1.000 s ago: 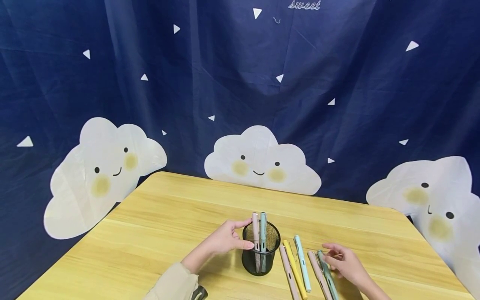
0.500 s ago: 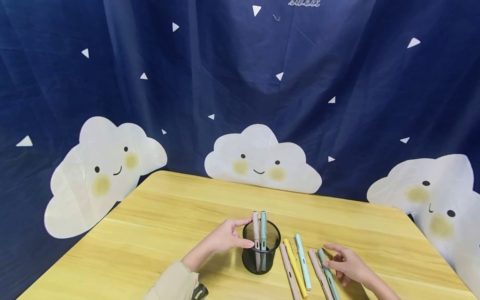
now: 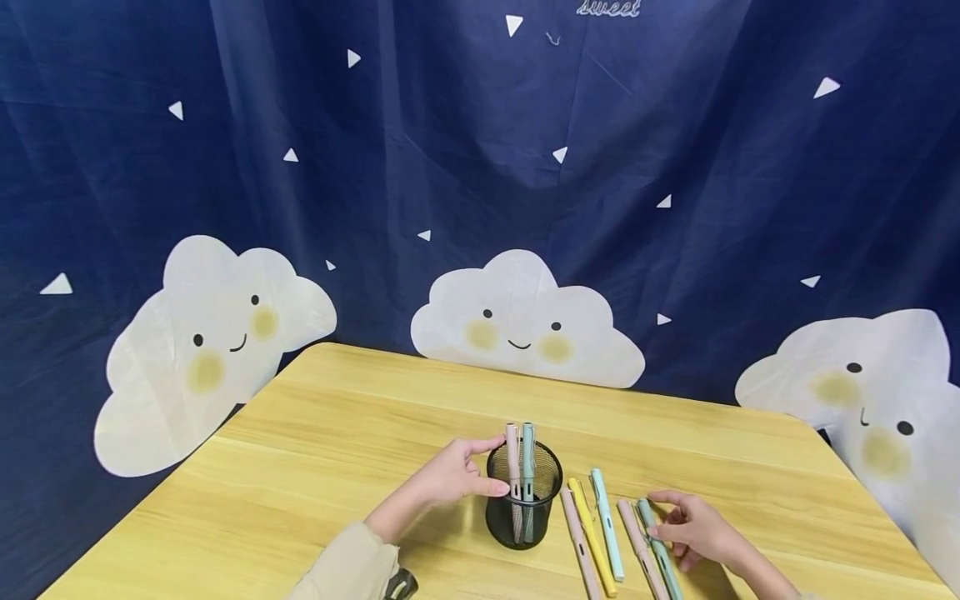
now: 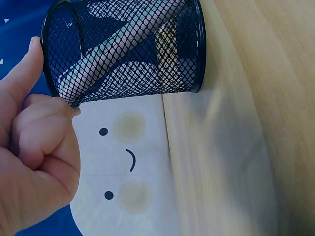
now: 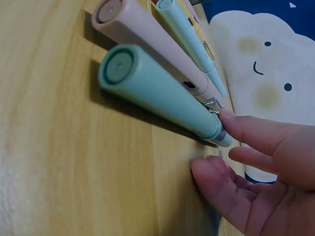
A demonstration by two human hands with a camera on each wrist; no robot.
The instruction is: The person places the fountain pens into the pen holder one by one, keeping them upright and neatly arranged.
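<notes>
Little moved since earlier frame — right hand [image 3: 693,531] shifted slightly, fingers relaxed, index tip touching green pen [image 3: 658,548] at lower right, apparently without gripping. Left hand [image 3: 450,477] pinches mesh pen holder [image 3: 522,506] rim, lower centre — fingers curled.

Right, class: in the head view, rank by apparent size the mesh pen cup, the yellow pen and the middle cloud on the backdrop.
1. middle cloud, clearly largest.
2. mesh pen cup.
3. yellow pen, long like the cup is tall, but far slimmer.
The cloud hangs farther back, so its true size may be larger still.
</notes>
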